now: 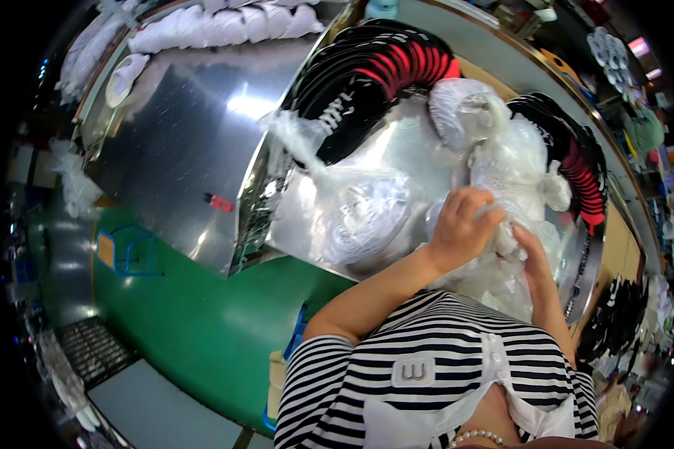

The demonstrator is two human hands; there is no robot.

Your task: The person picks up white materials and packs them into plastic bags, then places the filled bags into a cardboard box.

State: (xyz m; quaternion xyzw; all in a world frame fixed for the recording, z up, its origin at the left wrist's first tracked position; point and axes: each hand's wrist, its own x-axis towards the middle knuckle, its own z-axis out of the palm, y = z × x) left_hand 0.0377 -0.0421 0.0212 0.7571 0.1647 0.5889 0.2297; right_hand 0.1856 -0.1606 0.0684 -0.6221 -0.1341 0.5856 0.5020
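Close in front of my body, a clear plastic bag [494,283] is bunched up between my hands. My left hand [463,226] has its fingers curled closed on the bag's gathered plastic. From the other side, my right hand [532,253] pinches the same bunched part; some of its fingers are hidden by the plastic. Just beyond my hands lie knotted clear bags [511,161] with pale contents. To the left, another clear bag [371,213] holds white, cord-like strands and rests on the metal tabletop [299,217].
Black and red shoe uppers [359,82] form a curved row at the back, with a second row [569,150] at right. On the left metal table [172,142] are white pieces [228,28] and a small red tool [219,202]. A blue-framed stool [131,251] stands on the green floor.
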